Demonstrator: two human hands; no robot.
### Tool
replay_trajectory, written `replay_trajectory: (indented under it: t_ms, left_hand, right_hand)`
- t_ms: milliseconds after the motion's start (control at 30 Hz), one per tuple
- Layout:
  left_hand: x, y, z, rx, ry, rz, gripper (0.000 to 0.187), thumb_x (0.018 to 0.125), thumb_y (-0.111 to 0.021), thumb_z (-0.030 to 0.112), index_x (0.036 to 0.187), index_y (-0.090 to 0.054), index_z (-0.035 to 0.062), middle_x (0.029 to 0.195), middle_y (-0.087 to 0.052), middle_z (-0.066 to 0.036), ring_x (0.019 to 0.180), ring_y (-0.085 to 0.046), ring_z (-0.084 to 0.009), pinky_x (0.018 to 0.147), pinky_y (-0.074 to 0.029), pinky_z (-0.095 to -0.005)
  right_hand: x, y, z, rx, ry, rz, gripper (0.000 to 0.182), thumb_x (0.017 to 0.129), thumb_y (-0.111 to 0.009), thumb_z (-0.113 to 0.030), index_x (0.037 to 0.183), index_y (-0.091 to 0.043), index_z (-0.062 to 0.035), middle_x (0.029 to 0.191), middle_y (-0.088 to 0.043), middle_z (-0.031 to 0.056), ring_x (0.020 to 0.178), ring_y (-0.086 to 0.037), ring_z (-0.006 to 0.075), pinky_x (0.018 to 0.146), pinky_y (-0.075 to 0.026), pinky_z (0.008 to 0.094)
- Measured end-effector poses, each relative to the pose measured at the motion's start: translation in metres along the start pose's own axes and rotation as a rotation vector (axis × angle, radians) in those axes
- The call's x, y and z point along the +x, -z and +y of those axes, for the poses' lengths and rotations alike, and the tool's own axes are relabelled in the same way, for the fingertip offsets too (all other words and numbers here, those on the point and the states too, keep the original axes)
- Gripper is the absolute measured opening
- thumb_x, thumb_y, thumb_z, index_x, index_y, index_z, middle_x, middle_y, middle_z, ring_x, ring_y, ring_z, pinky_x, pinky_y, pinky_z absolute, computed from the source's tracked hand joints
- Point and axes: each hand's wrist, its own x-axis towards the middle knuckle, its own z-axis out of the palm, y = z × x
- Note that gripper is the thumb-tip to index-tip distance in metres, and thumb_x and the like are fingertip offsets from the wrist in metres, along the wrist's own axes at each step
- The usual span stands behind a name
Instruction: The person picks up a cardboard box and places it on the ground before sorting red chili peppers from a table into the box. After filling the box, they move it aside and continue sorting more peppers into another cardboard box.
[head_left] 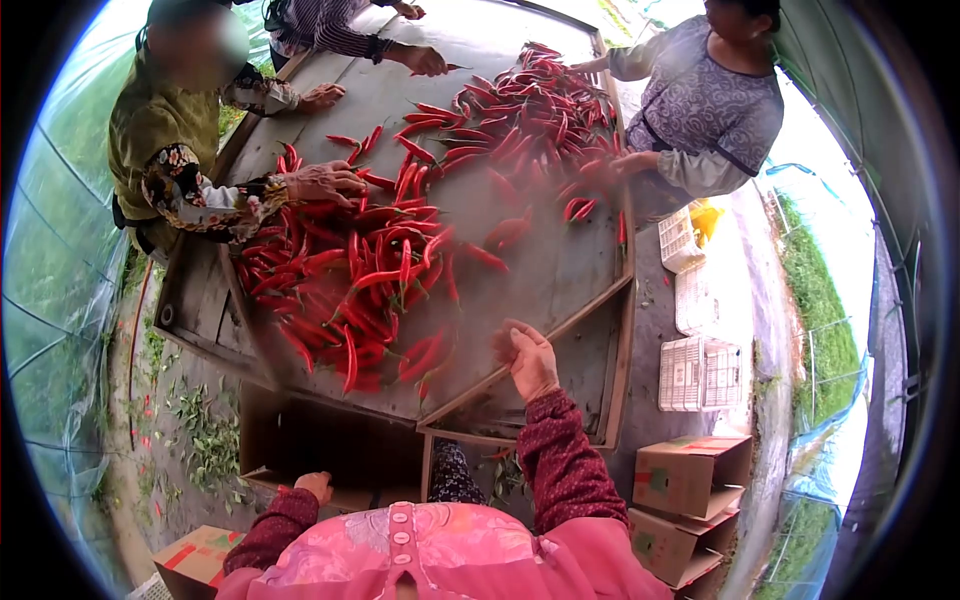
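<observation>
My right hand (pixel 530 362) is over the near right of the sorting table, by a wooden rail (pixel 500 372). Its fingers are loosely bent and slightly blurred, and I see nothing held. My left hand (pixel 315 486) is low on the left, closed at the near rim of an open cardboard box (pixel 335 440) below the table edge; its fingertips are partly hidden. The box's inside is dark. Just beyond, a large heap of long red chili peppers (pixel 365 255) lies on the grey tabletop (pixel 545 270). A second chili heap (pixel 545 115) spreads at the far right.
Three people stand round the table: a person in a green vest (pixel 165 120) at left, a striped sleeve (pixel 335 35) at the far end, a person in a patterned top (pixel 705 100) at right. White crates (pixel 700 373) and cardboard boxes (pixel 685 478) stand at right.
</observation>
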Motion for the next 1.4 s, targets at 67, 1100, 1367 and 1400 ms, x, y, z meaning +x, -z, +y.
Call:
replay_trajectory:
  t_ms: [67,1100,1367,1400]
  left_hand:
    - [0.0,0.003,0.001,-0.018,-0.012,0.027,0.031,0.077,-0.055,0.028,0.098,-0.06,0.0061,0.089,-0.064,-0.018,0.085,-0.062,-0.0318,0.075,-0.049,-0.0431]
    - [0.019,0.038,-0.003,-0.097,-0.12,0.248,0.03,0.081,-0.051,0.022,0.103,-0.059,0.0042,0.093,-0.063,-0.019,0.09,-0.06,-0.0323,0.08,-0.048,-0.0403]
    - [-0.009,0.066,0.014,-0.123,-0.031,0.066,0.024,0.08,-0.048,0.016,0.092,-0.065,0.0044,0.094,-0.063,-0.017,0.089,-0.061,-0.0311,0.079,-0.048,-0.042]
    - [-0.028,0.097,0.022,-0.466,0.255,0.014,0.023,0.08,-0.048,0.016,0.092,-0.064,0.0043,0.093,-0.063,-0.016,0.089,-0.061,-0.0314,0.078,-0.049,-0.0423]
  right_hand:
    - [-0.002,-0.001,0.0,0.0,-0.006,0.007,0.026,0.087,-0.05,-0.01,0.111,-0.053,-0.0008,0.096,-0.064,0.0124,0.082,-0.061,0.0202,0.069,-0.049,0.0283]
    - [0.001,0.012,0.066,-0.011,-0.166,-0.012,0.023,0.088,-0.05,-0.009,0.11,-0.054,-0.0042,0.095,-0.064,0.0099,0.083,-0.063,0.0187,0.068,-0.052,0.0292]
    - [0.003,0.036,0.07,-0.094,-0.124,-0.18,0.038,0.09,-0.045,-0.014,0.126,-0.042,-0.0015,0.115,-0.055,0.0137,0.098,-0.055,0.019,0.073,-0.046,0.0289]
    - [0.007,0.045,0.072,-0.178,-0.152,-0.237,0.04,0.091,-0.042,-0.016,0.129,-0.039,-0.0024,0.122,-0.05,0.0134,0.106,-0.051,0.0197,0.079,-0.045,0.0288]
